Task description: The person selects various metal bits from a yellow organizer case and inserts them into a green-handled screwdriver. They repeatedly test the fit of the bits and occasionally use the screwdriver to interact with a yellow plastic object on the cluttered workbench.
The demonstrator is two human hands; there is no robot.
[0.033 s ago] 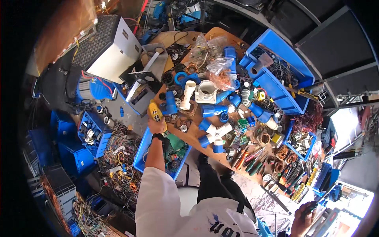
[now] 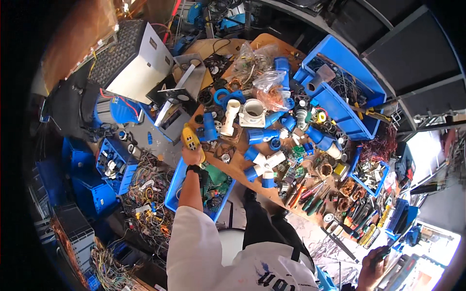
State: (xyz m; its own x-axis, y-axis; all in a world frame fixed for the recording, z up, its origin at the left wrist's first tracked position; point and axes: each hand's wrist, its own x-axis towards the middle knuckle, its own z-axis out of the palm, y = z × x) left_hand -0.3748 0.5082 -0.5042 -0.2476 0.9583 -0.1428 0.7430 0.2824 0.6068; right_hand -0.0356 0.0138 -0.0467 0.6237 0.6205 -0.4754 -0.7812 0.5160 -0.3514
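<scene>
My left hand (image 2: 191, 154) is closed around a yellow handheld device (image 2: 189, 136) with small dark-and-white squares on its face. It is held over the left edge of the wooden table, above a blue bin of circuit boards (image 2: 171, 190). Close to the device stand a blue plug housing (image 2: 209, 126) and a cream plastic tube (image 2: 230, 117). Far off at the lower right, my right hand (image 2: 373, 269) has its fingers curled. Something dark shows at its fingertips, too unclear to name.
Blue-and-white connectors (image 2: 264, 165), pliers and screwdrivers (image 2: 313, 196) crowd the wooden table (image 2: 227, 167). A large blue crate (image 2: 335, 104) of cables stands at the far right. Tangled wires (image 2: 150, 208) are heaped at left, near a white metal box (image 2: 145, 63).
</scene>
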